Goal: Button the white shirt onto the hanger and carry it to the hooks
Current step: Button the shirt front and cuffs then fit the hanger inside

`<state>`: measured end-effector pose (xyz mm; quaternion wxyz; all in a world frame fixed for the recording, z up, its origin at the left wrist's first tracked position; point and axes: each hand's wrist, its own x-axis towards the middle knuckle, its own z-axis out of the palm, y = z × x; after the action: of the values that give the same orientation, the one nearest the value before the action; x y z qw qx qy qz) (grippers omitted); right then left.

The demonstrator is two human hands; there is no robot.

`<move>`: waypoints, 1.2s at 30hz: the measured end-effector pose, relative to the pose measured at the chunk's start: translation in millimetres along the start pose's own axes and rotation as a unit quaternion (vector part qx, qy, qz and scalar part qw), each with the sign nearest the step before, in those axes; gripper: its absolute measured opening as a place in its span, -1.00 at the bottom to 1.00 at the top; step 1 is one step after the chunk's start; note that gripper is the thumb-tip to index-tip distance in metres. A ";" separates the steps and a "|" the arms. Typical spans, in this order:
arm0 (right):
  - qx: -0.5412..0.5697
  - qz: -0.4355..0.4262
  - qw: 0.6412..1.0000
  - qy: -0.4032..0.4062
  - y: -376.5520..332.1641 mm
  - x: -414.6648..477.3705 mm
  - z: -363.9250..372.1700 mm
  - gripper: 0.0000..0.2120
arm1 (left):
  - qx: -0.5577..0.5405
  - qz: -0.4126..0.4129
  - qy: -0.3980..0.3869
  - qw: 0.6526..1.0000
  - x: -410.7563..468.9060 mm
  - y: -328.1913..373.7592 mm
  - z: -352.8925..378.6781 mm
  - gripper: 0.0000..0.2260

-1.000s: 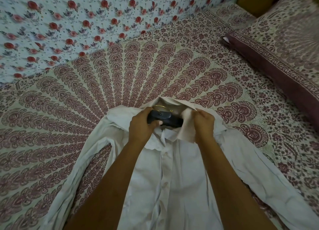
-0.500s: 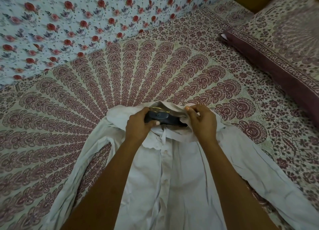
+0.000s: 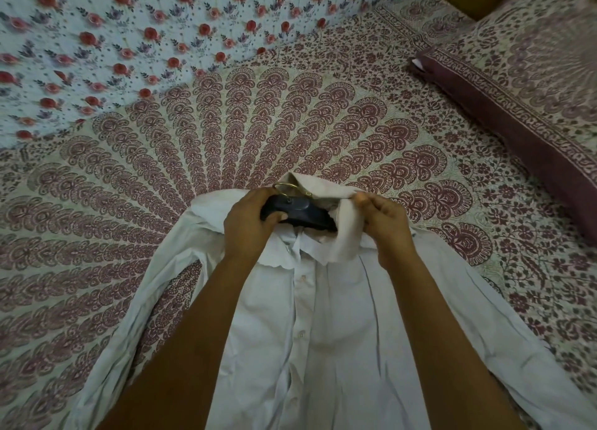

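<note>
The white shirt (image 3: 323,339) lies face up on the bed, its front placket buttoned down the middle and its sleeves spread to both sides. A dark hanger (image 3: 303,214) with a brass hook (image 3: 286,187) sits inside the open collar. My left hand (image 3: 248,223) grips the hanger's left part at the neck. My right hand (image 3: 384,223) pinches the right side of the collar and holds the fabric up beside the hanger. Most of the hanger is hidden under the shirt's shoulders.
The bed is covered with a maroon patterned sheet (image 3: 258,122). A matching pillow (image 3: 533,84) lies at the right. A floral cloth with red roses (image 3: 113,42) runs along the far left side.
My right hand shifted slightly along the collar, lifting the fabric at the hanger's right end. My left hand kept its hold on the hanger. The view drifted a little.
</note>
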<state>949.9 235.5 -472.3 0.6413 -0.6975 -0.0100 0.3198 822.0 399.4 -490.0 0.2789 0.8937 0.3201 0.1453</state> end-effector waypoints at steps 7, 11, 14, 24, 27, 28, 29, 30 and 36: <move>0.010 0.151 0.988 0.007 -0.2 10.2 7.0 -0.87 | -0.005 0.014 0.004 1.000 -3.3 -1.0 -4.6 -0.59; 0.204 0.134 0.968 0.066 2.5 14.2 10.4 -0.71 | 0.000 0.010 -0.023 1.000 1.1 -3.7 -4.7 -0.62; 0.221 0.122 0.964 0.080 5.7 13.3 13.4 -0.68 | 0.008 -0.004 -0.039 0.999 3.9 -6.2 -5.2 -0.69; 0.158 0.132 0.971 -0.119 15.3 10.1 -6.6 -0.67 | 0.002 0.009 -0.032 0.999 2.7 -3.7 -7.7 -0.63; 0.175 0.089 0.968 -0.156 17.8 8.6 -6.8 -0.55 | 0.001 0.006 -0.029 1.000 3.4 -1.9 -8.5 -0.62; 0.161 0.076 0.972 -0.152 19.9 8.5 -7.5 -0.55 | 0.001 0.000 -0.031 1.000 5.0 -0.6 -8.6 -0.65; 0.154 0.080 0.975 -0.141 22.1 8.7 -9.6 -0.61 | 0.002 -0.005 -0.033 0.999 6.6 0.6 -8.1 -0.68; 0.160 0.093 0.974 -0.133 25.4 9.3 -11.7 -0.68 | 0.002 -0.007 -0.035 0.999 7.7 1.1 -7.6 -0.70; 0.108 0.155 0.977 -0.095 36.7 10.7 -5.6 -0.76 | 0.007 -0.002 -0.034 0.999 3.5 -1.9 -6.4 -0.68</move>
<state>946.5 228.6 -510.1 0.6515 -0.5835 0.0719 0.4795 820.9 405.5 -485.7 0.2833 0.8994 0.3135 0.1120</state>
